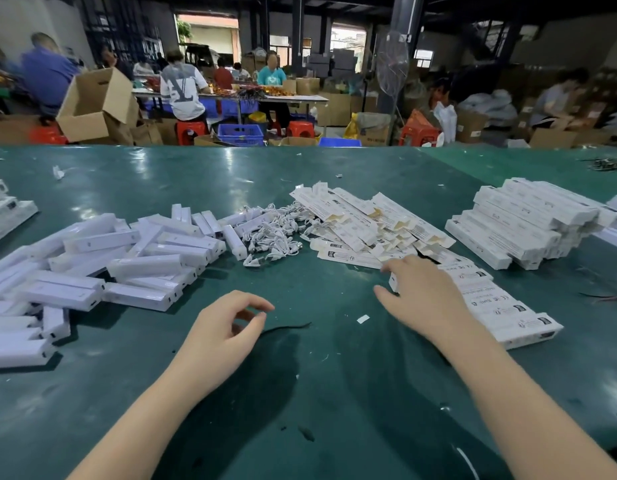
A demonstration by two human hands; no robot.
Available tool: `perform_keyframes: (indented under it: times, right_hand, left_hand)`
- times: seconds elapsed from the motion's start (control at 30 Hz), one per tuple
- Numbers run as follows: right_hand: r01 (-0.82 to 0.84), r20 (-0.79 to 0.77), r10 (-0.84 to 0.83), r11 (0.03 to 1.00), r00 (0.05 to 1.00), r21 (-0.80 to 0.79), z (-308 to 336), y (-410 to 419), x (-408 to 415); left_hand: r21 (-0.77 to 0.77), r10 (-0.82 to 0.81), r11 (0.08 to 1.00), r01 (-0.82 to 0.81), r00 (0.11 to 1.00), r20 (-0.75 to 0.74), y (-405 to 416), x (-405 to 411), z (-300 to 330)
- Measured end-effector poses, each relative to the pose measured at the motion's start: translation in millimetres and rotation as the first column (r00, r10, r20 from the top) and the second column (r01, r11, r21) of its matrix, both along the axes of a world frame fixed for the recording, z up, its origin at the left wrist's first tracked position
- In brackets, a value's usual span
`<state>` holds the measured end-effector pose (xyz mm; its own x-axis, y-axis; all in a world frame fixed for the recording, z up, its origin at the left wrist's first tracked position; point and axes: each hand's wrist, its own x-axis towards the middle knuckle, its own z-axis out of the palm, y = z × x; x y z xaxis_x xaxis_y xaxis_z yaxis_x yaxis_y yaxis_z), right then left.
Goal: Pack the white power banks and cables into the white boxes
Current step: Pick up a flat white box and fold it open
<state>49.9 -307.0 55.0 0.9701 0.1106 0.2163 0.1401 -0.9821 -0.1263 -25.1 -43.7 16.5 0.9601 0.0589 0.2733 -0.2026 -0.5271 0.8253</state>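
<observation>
A right hand (423,296) rests with spread fingers on a row of white boxes (501,308). The left hand (227,323) hovers loosely curled and empty over the green surface (334,375), near piled power banks (127,258) and cables (275,233).

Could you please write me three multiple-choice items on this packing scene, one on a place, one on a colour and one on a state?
1. Where does the pile of cables lie?
A. Between the power banks and the flat boxes
B. On the stacked boxes at far right
C. Under the left hand

2. What colour is the table?
A. Red
B. Green
C. White

3. What is the left hand doing?
A. Gripping a power bank
B. Pinching a cable
C. Holding nothing, fingers loosely curled

Answers:
1 A, the cables sit in the gap between the two heaps.
2 B, the bare surface all round the hands is green.
3 C, nothing shows between its thumb and fingers, while the right hand rests on a box.
</observation>
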Motion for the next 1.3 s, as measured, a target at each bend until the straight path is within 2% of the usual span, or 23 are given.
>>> perform_keyframes:
  times: [0.07,0.13,0.3,0.47,0.53,0.67,0.9,1.1,1.3]
  right_hand:
    - [-0.047,-0.079,0.039,0.993,0.996,-0.110,-1.8,13.3,30.8]
    - [-0.057,-0.133,0.037,0.987,0.990,-0.149,-5.4,22.7,58.3]
    - [-0.042,-0.164,-0.002,0.964,0.986,-0.263,-11.3,31.2,108.5]
    - [-0.072,-0.195,0.056,0.994,0.979,-0.080,-6.0,37.0,144.0]
    - [-0.061,-0.253,0.053,0.998,0.966,-0.024,-5.4,37.1,153.2]
    - [-0.044,-0.350,0.019,0.997,0.937,-0.064,-15.5,28.0,166.3]
    - [-0.041,-0.183,0.019,0.992,0.983,-0.122,-27.9,30.9,170.4]
    - [-0.038,-0.045,0.038,0.999,0.998,-0.011,-12.4,37.2,159.3]
    - [0.004,0.002,-0.004,1.000,1.000,0.011,-2.6,55.8,124.7]
  left_hand:
    - [0.053,0.014,0.998,-0.014,1.000,0.003,1.9,2.0,-2.4]
    - [0.091,0.014,0.996,-0.015,1.000,0.009,5.7,3.6,-5.2]
    - [0.174,0.017,0.985,-0.020,1.000,0.018,12.6,7.7,-9.0]
    - [0.175,0.005,0.984,-0.009,1.000,0.027,13.5,8.7,-11.2]
    - [0.179,-0.005,0.984,-0.002,0.999,0.041,13.8,9.1,-12.1]
    - [0.180,-0.022,0.984,0.010,0.998,0.066,12.9,10.2,-14.4]
    - [0.226,-0.058,0.973,0.039,0.995,0.078,9.4,16.6,-15.3]
    - [0.274,-0.067,0.960,0.050,0.996,0.052,8.5,17.5,-16.6]
    - [0.268,-0.059,0.962,0.046,0.997,0.042,8.2,14.8,-15.0]
